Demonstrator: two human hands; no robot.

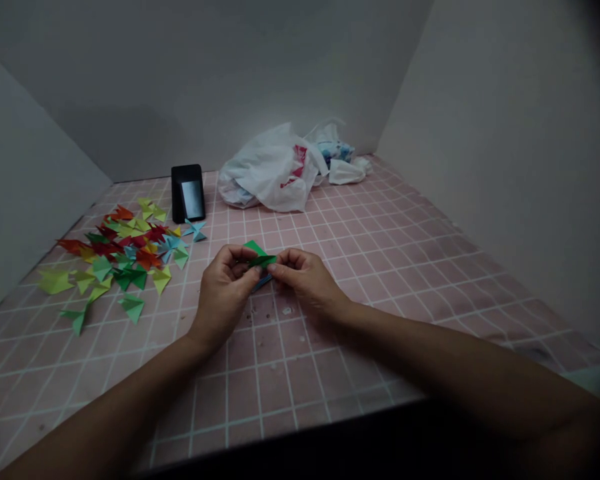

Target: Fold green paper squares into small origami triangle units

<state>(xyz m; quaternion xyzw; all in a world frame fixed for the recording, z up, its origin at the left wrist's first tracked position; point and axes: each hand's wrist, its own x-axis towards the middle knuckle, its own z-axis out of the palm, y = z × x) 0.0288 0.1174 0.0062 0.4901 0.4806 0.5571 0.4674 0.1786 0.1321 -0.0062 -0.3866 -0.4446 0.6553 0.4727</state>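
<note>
Between my two hands is a small piece of folded green paper [264, 261], held a little above the table. My left hand [227, 287] pinches its left side between thumb and fingers. On the other side, my right hand [305, 277] grips the paper's right end with thumb and forefinger. Below the green piece, a bluish flat edge [262, 283] shows; most of it is hidden by my hands. To the left lies a spread of folded paper pieces [125, 250] in red, orange, yellow, green and light blue.
A black phone-like device [189, 193] leans upright at the back. White plastic bags [275, 167] lie crumpled by the back wall, with a blue-patterned packet [337, 150] beside them. The pink checked tabletop [405, 253] has pale walls at left, back and right.
</note>
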